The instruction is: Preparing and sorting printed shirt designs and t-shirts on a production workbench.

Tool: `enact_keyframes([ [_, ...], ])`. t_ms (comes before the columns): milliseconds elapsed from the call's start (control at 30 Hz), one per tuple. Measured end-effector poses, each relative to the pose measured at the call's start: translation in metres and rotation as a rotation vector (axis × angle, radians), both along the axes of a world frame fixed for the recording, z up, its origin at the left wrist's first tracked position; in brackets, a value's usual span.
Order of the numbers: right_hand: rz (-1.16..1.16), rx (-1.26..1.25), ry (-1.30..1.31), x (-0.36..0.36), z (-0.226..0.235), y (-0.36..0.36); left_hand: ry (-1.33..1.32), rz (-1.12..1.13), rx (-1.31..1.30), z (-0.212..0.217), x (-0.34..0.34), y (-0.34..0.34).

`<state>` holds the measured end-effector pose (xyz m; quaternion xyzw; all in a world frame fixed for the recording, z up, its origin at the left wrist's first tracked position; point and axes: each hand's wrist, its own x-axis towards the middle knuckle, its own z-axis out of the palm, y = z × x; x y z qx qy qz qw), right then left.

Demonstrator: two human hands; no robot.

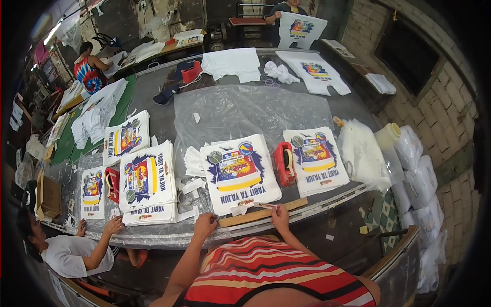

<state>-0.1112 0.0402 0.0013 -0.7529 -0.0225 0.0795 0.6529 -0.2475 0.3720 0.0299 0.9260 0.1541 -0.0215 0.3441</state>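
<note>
There is one view, from a camera worn on the person's head, looking forward and steeply down across the table point(163, 123). The person's striped shirt point(271, 276) fills the lower edge, and both forearms rise from there toward the near table rim, so that rim lies close below the lens. The far end of the table looks small and distant. The wide fisheye lens bends the table edge and the brick wall point(440, 112) toward the dark round border.
</note>
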Motion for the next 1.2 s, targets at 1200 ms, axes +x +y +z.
enact_keyframes([
  [1200,0.068,0.115,0.196,-0.002,-0.013,-0.017,0.043,-0.022,0.004,0.037,-0.025,-0.057],
])
